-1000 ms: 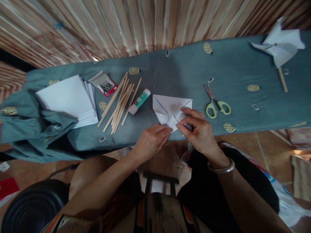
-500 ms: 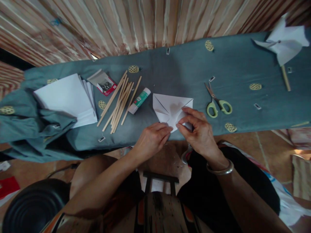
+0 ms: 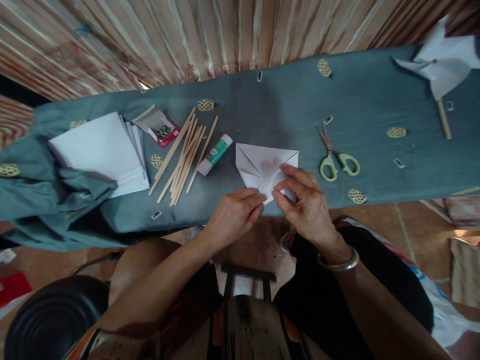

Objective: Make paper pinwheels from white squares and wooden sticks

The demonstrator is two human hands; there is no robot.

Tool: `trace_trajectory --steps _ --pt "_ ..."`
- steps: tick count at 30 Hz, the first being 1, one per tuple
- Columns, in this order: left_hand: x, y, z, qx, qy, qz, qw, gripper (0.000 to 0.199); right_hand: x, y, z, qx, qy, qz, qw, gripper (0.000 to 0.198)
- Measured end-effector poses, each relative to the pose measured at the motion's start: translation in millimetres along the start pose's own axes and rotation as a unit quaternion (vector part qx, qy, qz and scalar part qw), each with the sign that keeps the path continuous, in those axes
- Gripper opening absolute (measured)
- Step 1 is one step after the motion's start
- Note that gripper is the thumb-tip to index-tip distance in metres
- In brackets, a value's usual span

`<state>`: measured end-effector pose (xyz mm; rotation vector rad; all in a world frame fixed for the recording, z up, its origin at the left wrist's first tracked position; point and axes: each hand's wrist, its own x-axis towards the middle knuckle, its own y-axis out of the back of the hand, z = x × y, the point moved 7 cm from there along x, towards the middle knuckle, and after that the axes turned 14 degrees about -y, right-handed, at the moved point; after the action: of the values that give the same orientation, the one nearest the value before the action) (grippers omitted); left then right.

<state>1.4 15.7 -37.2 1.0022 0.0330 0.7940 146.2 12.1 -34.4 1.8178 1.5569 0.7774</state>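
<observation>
A white sheet of paper [image 3: 268,157], cut in from its corners, lies at the table's near edge between my hands. My left hand [image 3: 238,210] is closed on its near left part, thumb and fingers pressed together. On the paper's right side, my right hand [image 3: 305,200] pinches a flap between thumb and forefinger, the other fingers curled over it. The near corner is partly covered by my fingers. Left of the paper lies a green and white glue stick [image 3: 215,154]; to the right, scissors [image 3: 336,157] with green handles rest with their blades slightly apart.
Several wooden sticks [image 3: 183,160] lie left of the glue stick, beside an opened red box of small metal pins [image 3: 163,132]. A stack of white paper [image 3: 101,150] sits at the left. A paper pinwheel [image 3: 442,67] on a stick lies at the far right of the cloth-covered table [image 3: 300,110].
Both hands keep their hold on the paper with hardly any movement. The view has shifted very slightly.
</observation>
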Motion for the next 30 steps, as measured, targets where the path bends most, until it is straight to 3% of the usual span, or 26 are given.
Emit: trace_trajectory --steps 11,19,30 --pt "0.6 0.3 -1.4 0.004 0.005 0.0 1.0 0.021 -11.4 -10.4 -11.4 -0.066 0.071 -0.041 0.994 0.048" --pt "1.0 -0.1 -1.0 -0.008 0.005 -0.007 1.0 0.021 -12.7 -18.6 -14.4 -0.126 0.095 -0.037 0.987 0.046" --pt "0.2 -3.4 3.4 0.037 -0.018 -0.028 0.999 0.019 -19.3 -33.3 -16.3 -0.123 0.121 -0.007 0.985 0.043"
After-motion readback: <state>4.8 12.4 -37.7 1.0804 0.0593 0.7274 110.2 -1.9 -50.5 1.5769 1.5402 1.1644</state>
